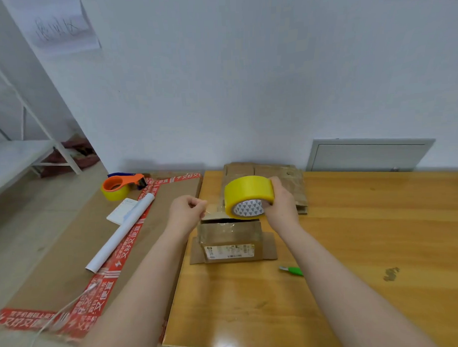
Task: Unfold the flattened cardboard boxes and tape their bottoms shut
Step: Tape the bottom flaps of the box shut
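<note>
Gripping the yellow tape roll (249,196) just above the small cardboard box (229,240), the right hand (282,200) curls round its right side, while the left hand (186,212) pinches the tape end (211,209) beside it. The box stands near the tabletop's (367,233) left edge; flattened boxes (287,177) lie at the far edge, and a green cutter (292,270) lies near the box's right.

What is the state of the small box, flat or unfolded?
Unfolded: the box stands on the table with a full front face, flaps spread at its base.
</note>
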